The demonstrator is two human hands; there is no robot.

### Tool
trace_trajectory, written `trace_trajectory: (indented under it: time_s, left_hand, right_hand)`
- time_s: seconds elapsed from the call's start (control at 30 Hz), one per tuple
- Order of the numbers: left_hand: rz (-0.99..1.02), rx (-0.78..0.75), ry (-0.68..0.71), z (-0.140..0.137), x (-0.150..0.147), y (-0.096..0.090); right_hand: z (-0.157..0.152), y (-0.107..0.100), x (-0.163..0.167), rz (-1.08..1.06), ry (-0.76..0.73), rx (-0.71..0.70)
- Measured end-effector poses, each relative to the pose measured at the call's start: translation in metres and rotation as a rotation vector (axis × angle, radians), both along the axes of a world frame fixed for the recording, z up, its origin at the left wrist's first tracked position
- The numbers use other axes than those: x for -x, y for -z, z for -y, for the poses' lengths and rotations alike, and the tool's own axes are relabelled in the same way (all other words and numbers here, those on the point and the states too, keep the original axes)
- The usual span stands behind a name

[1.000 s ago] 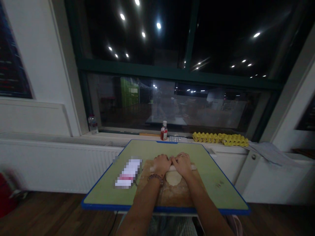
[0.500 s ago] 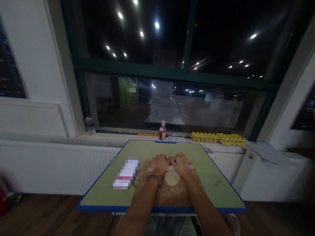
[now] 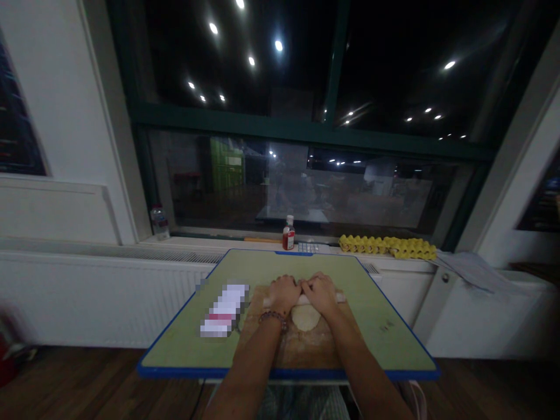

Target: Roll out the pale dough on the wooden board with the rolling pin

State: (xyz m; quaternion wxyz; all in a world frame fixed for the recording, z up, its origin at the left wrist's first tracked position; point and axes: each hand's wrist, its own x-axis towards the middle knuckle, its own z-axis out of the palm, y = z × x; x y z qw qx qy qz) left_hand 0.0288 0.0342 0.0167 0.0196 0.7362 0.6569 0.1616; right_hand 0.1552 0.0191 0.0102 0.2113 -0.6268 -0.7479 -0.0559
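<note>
A round, flat piece of pale dough [image 3: 305, 318] lies on a wooden board [image 3: 308, 352], between my forearms. Across the dough's far edge runs a light rolling pin [image 3: 340, 297], mostly covered by my hands. My left hand [image 3: 285, 290] is wrapped over the pin's left part, a beaded bracelet [image 3: 273, 317] at its wrist. Over the right part curls my right hand [image 3: 321, 291], its fingers meeting those of the left at the middle.
The board rests on a green table [image 3: 188, 350] with a blue edge. Left of it is a blurred-out white item [image 3: 225, 310]. On the sill stand a sauce bottle [image 3: 288, 234], a clear bottle [image 3: 160, 223] and yellow egg trays [image 3: 387, 246].
Almost nothing differs. Both hands stay on the rolling pin in nearly the same place, and the dough keeps its position.
</note>
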Motion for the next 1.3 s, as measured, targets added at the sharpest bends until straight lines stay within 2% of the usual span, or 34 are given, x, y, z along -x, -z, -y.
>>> trace_trajectory:
  time_s: [1.3]
  left_hand:
    - [0.019,-0.004,-0.002,0.0003,-0.0003,-0.0004]
  right_hand:
    - [-0.0018,0.0045,-0.0015,0.018,0.037,-0.019]
